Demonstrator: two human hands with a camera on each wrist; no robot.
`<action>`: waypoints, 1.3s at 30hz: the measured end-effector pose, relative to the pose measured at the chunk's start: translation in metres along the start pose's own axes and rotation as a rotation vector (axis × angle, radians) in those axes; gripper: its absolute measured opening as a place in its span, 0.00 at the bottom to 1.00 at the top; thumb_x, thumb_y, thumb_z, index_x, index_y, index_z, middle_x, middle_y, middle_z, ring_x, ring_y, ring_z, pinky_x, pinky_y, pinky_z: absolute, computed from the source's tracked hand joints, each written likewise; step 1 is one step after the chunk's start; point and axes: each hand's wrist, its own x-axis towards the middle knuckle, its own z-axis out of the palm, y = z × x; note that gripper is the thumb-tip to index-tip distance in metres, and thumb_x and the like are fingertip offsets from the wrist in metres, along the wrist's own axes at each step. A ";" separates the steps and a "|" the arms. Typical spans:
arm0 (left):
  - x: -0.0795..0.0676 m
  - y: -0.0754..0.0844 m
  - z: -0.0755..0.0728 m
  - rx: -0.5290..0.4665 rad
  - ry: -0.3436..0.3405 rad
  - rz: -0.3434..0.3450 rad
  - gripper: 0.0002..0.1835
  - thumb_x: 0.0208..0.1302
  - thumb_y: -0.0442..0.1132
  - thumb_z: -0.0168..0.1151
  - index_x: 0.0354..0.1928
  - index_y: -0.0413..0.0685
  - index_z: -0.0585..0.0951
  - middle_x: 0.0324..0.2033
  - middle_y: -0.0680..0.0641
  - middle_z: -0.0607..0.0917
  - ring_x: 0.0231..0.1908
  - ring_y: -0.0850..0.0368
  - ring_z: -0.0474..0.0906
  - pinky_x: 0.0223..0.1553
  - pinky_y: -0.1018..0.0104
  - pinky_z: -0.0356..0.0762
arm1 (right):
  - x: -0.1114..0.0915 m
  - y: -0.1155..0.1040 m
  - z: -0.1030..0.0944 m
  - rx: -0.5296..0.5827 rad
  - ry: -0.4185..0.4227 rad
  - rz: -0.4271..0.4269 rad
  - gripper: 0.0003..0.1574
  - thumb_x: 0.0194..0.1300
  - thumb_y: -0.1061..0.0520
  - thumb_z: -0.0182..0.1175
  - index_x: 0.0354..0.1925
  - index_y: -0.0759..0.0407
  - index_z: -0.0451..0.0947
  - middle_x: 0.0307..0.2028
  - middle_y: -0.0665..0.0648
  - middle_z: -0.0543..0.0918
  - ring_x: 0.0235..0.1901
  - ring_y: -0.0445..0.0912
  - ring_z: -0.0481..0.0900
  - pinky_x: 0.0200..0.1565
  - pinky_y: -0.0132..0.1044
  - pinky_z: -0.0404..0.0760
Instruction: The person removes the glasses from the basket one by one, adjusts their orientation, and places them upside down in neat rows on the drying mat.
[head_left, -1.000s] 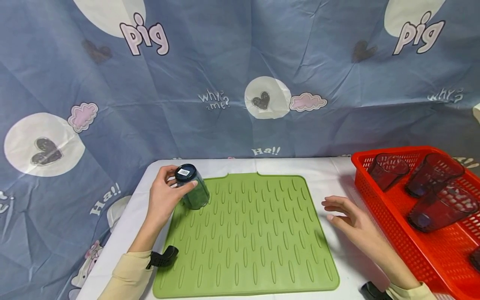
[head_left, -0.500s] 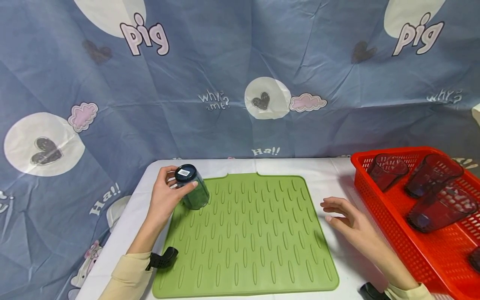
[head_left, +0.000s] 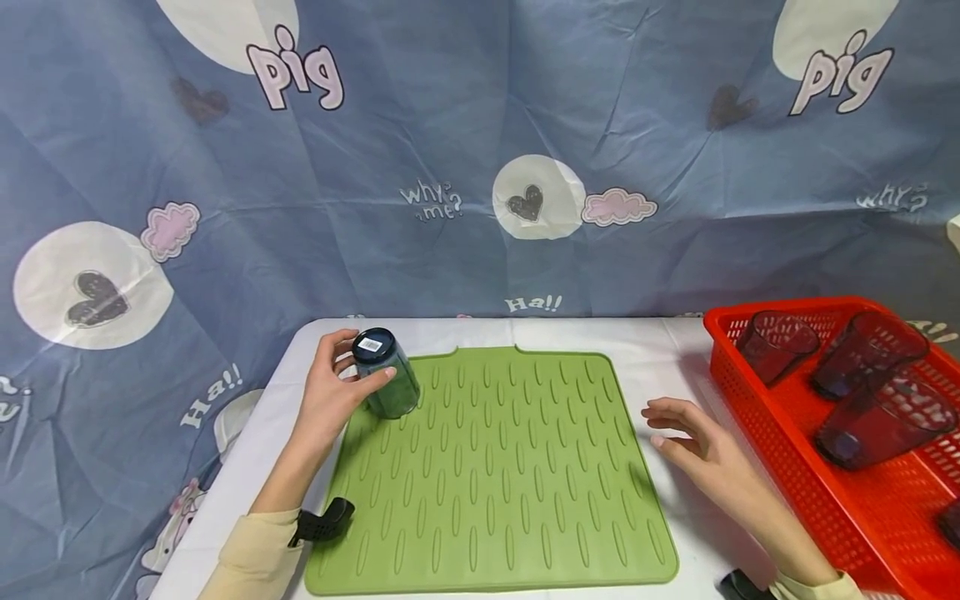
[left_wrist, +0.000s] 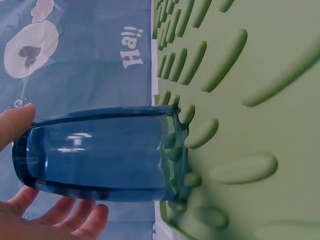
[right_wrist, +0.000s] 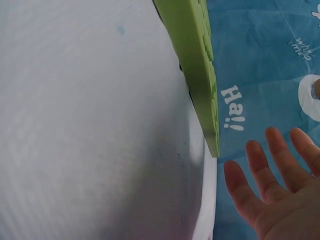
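At the far left corner of the green ribbed mat (head_left: 495,479), a blue drinking glass (head_left: 396,390) stands upside down, with a white barcode label on its base. My left hand (head_left: 332,396) holds it near that upturned base, thumb on the near side and fingers on the far side. In the left wrist view the rim of the glass (left_wrist: 102,155) meets the mat's raised ribs. Off the mat's right edge is my right hand (head_left: 701,446), its fingers loosely bent and holding nothing. The right wrist view shows that hand (right_wrist: 285,200) with fingers spread beside the mat's edge.
A red perforated plastic basket (head_left: 761,437) stands at the right of the white-covered table (head_left: 652,350). Several purplish glasses (head_left: 780,346) lean inside it. A blue printed cloth (head_left: 420,267) hangs behind the table.
The head view has shifted very slightly. Both hands and the glass stay in practically the same places.
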 end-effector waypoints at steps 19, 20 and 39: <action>-0.015 0.010 -0.006 0.151 0.019 0.085 0.40 0.57 0.44 0.74 0.67 0.48 0.64 0.64 0.46 0.68 0.65 0.47 0.65 0.60 0.49 0.67 | -0.001 -0.002 -0.002 -0.026 -0.025 0.017 0.24 0.69 0.66 0.58 0.62 0.58 0.70 0.54 0.66 0.77 0.54 0.46 0.76 0.51 0.27 0.76; -0.017 0.011 -0.006 0.155 0.023 0.090 0.40 0.57 0.44 0.74 0.68 0.48 0.64 0.64 0.47 0.68 0.65 0.47 0.65 0.60 0.50 0.67 | -0.001 -0.002 -0.002 -0.027 -0.025 0.019 0.24 0.69 0.66 0.58 0.62 0.57 0.70 0.54 0.66 0.77 0.54 0.46 0.76 0.51 0.27 0.76; -0.045 0.025 -0.004 0.192 0.066 0.159 0.36 0.59 0.42 0.73 0.67 0.50 0.67 0.62 0.51 0.72 0.61 0.53 0.69 0.56 0.61 0.68 | -0.002 -0.001 -0.005 -0.015 -0.013 0.031 0.24 0.70 0.65 0.58 0.62 0.58 0.70 0.54 0.67 0.77 0.54 0.47 0.76 0.51 0.27 0.76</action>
